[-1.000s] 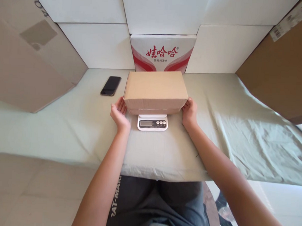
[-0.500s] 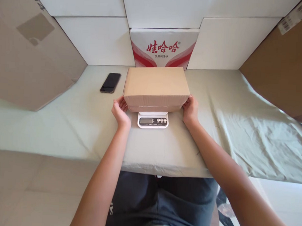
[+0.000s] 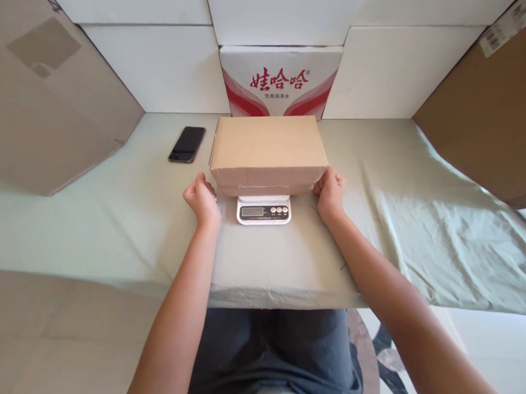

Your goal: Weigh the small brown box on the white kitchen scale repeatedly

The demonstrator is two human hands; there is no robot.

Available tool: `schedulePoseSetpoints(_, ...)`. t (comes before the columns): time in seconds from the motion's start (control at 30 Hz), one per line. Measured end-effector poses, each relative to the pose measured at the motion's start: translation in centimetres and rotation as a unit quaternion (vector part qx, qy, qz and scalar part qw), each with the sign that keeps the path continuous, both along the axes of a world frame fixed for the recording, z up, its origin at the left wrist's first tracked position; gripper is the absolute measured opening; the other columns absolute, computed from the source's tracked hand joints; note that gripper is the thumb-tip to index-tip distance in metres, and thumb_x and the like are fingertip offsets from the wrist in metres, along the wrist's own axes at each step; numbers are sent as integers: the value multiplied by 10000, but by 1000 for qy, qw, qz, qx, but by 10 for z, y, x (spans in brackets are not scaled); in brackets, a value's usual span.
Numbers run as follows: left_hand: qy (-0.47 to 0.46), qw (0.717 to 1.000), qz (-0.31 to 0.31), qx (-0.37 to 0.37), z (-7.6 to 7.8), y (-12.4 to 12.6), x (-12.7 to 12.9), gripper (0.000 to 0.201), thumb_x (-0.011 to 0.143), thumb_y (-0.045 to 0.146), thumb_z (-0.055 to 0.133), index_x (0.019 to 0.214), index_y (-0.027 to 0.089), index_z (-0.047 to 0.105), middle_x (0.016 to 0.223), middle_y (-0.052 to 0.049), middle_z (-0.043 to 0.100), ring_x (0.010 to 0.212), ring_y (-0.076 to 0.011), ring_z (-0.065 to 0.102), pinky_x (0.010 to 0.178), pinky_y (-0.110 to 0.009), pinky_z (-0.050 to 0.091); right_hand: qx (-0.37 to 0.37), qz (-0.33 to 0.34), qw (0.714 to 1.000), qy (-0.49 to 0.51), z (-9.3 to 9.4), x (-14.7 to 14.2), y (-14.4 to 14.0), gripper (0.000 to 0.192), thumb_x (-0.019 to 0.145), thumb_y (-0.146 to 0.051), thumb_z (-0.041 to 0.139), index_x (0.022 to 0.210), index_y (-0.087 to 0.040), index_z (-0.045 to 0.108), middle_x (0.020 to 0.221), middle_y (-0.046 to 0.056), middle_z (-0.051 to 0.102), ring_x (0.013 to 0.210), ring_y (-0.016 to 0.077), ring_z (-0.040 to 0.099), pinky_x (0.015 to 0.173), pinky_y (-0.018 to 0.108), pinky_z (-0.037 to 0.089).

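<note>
A closed brown cardboard box rests on a white digital kitchen scale, covering its platform. The scale's display and round buttons stick out in front, and I cannot make out any reading. My left hand is curled into a loose fist just off the box's front left corner, with nothing visible in it. At the front right corner, my right hand is also closed, its knuckles against or very near the box; whether they touch is hard to tell.
A black smartphone lies left of the box on the green cloth. Behind stands a white and red carton with white boxes around it. Large brown cartons flank the table at left and right.
My left hand has come away from the box's left side and its fingers have curled in. My right hand's fingers have closed too, still at the right corner. The view has shifted slightly.
</note>
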State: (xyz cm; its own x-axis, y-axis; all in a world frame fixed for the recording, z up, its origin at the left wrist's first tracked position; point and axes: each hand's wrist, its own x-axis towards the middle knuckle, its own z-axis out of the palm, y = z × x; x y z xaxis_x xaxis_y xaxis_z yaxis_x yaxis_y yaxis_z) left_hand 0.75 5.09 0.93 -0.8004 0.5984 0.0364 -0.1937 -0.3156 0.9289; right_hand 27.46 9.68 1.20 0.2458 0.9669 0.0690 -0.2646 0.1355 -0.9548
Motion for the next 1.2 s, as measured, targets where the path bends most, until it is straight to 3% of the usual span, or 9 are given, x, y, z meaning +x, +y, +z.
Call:
schedulePoseSetpoints(0.2,-12,1000,-10,-19,5,0,0,565,888,521,607,589,272,199,454,112,165,380,-57,143,405,-267,83,-7,6,1000,-13,4,1,1,716,853,-609,734,582,-252,176,500,-101,142,448,59,135,451,280,112)
schedulePoseSetpoints(0.47,-31,999,-2,-20,10,-6,0,511,915,429,582,616,260,203,485,110,150,403,-58,131,434,-270,77,-13,-10,1000,-5,5,2,4,671,895,-545,700,595,-265,169,495,-114,147,426,53,146,427,257,127)
schedulePoseSetpoints(0.7,10,1000,15,10,7,-2,-3,457,939,488,544,653,252,277,563,79,236,481,-93,221,482,-278,144,3,-15,1000,9,2,2,5,581,896,-468,678,600,-260,223,532,-108,171,462,69,136,455,267,123)
schedulePoseSetpoints(0.8,58,998,14,19,5,-5,-2,424,926,533,543,672,238,376,629,42,335,554,-114,312,519,-278,199,13,-21,1000,-15,-1,5,6,486,926,-497,608,606,-253,335,551,-84,293,484,89,248,477,270,221)
schedulePoseSetpoints(0.93,155,987,19,37,3,-11,3,430,941,625,517,795,220,520,780,-14,501,684,-148,442,610,-292,324,71,-47,996,-31,-2,6,3,335,918,-546,552,793,-235,569,790,-9,597,723,125,578,667,269,450)
schedulePoseSetpoints(1.0,194,980,13,53,1,-12,5,458,934,669,531,898,216,584,894,-41,578,775,-168,512,683,-307,387,89,-50,994,-48,-1,5,-2,365,907,-597,523,955,-248,617,961,30,680,911,163,673,787,294,517)
schedulePoseSetpoints(1.1,220,972,-11,81,-4,-12,6,577,882,752,580,1091,216,628,1082,-80,633,906,-197,584,760,-322,447,93,-36,990,-101,1,1,-12,493,927,-677,441,1190,-294,606,1280,72,697,1202,225,691,989,381,564)
schedulePoseSetpoints(1.2,226,969,-51,89,-9,-13,7,687,873,797,568,1255,228,614,1237,-115,647,1066,-239,633,843,-344,505,87,-7,988,-123,2,-7,-23,587,956,-710,367,1378,-342,545,1536,59,597,1437,262,598,1159,464,527)
